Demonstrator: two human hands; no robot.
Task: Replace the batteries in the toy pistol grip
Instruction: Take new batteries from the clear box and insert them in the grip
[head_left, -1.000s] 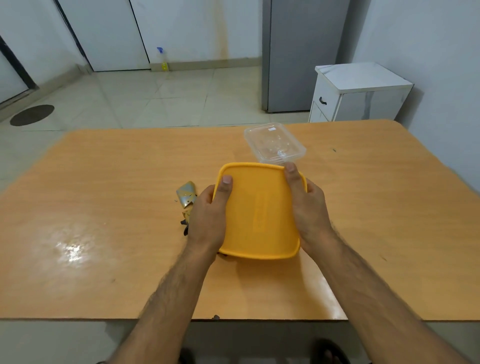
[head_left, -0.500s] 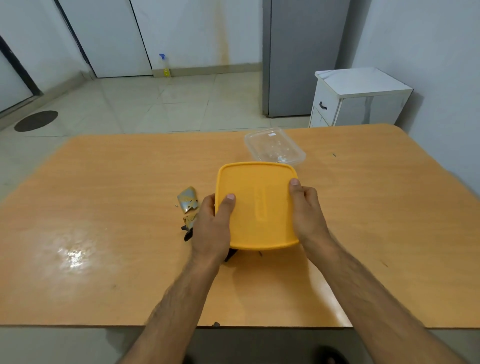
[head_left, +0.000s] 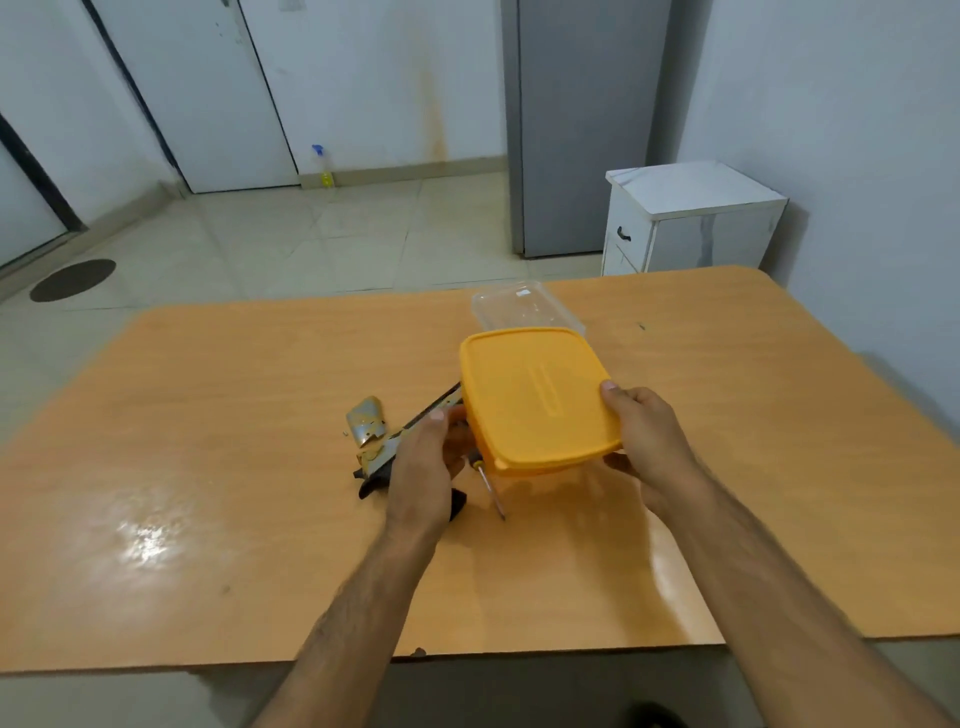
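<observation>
We grip the lid with our right hand; our left hand grips the pistol at nine o'clock; next, unscrewing.

White walls, pale tiled floor. Grey fridge beside white cabinet. Spray bottle at baseboard. Dark round mat left. Orange wooden worktop, glare patch.

Both forearms were seen bare to the frame's edge, with no sleeves, and were covered with hair. No ring or watch was worn on the left hand or the right hand.
</observation>
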